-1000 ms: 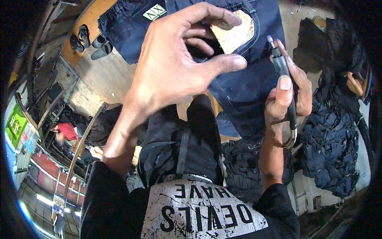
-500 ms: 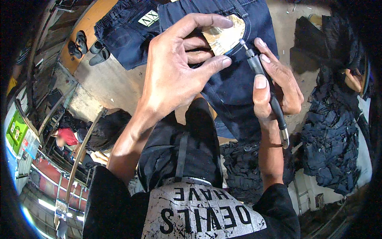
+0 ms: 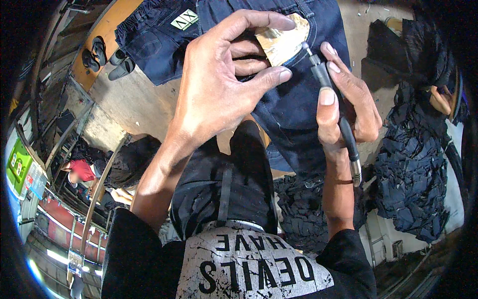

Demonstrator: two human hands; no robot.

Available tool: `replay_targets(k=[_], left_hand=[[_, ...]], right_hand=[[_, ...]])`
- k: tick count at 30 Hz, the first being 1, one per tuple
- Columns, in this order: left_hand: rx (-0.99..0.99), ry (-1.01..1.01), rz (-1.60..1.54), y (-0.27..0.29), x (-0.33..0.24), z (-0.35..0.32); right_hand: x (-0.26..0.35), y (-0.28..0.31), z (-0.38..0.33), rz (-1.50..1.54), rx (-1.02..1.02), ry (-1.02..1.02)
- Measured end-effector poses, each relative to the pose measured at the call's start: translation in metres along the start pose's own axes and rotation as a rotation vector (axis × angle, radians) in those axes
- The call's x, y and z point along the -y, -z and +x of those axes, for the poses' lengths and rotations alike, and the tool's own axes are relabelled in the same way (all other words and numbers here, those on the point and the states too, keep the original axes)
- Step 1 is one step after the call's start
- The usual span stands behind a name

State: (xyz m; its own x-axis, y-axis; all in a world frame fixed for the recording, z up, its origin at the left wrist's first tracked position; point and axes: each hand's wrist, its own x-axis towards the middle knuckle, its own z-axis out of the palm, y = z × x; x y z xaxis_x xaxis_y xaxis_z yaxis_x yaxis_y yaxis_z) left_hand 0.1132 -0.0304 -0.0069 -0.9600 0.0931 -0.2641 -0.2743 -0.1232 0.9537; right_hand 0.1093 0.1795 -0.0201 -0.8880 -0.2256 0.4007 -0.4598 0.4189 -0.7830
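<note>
Dark blue denim trousers (image 3: 294, 117) lie spread in front of me. On them rests a pale, gold-and-white flat piece (image 3: 285, 42) with a rounded right edge, beside curved stitching. My left hand (image 3: 214, 87) grips this piece, index finger over its top and thumb by its lower edge; the other fingers curl at its left. A black rotary handpiece (image 3: 344, 127) is held like a pen in my right hand (image 3: 351, 102). Its small bit touches or nearly touches the flat piece's right edge; contact is hard to judge.
Dark shorts with a pale label (image 3: 152, 57) lie at the far left, near sandals (image 3: 99, 52) and grey slip-ons (image 3: 122, 70). A heap of dark cloth pieces (image 3: 411, 169) stands at right, beside another person's hand (image 3: 440, 99). Another person in red (image 3: 82, 170) is at left.
The left hand's fingertips and the flat piece have shifted slightly in view. The bit has moved a little up and right, along the piece's rounded edge. Both grips look the same.
</note>
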Motion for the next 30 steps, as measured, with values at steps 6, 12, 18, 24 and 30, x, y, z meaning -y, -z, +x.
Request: replay_targets(k=[6, 12, 18, 24, 30], left_hand=[[0.002, 0.013, 0.003, 0.0002, -0.0030, -0.0002], [0.002, 0.013, 0.005, 0.0000, -0.0047, 0.0001], [-0.006, 0.016, -0.021, -0.0009, -0.0033, 0.0002], [-0.008, -0.013, 0.005, 0.0001, -0.0012, 0.0001], [-0.001, 0.014, -0.031, 0.0000, -0.0028, -0.0001]], right_hand=[[-0.0028, -0.0032, 0.0015, 0.036, -0.060, -0.008], [0.0014, 0.0003, 0.0043, 0.000, -0.021, -0.027], [-0.0006, -0.0007, 0.0042, -0.002, -0.027, -0.017], [-0.0025, -0.0013, 0.0036, 0.001, -0.032, 0.042], [0.0024, -0.0005, 0.0018, 0.014, 0.016, 0.016]])
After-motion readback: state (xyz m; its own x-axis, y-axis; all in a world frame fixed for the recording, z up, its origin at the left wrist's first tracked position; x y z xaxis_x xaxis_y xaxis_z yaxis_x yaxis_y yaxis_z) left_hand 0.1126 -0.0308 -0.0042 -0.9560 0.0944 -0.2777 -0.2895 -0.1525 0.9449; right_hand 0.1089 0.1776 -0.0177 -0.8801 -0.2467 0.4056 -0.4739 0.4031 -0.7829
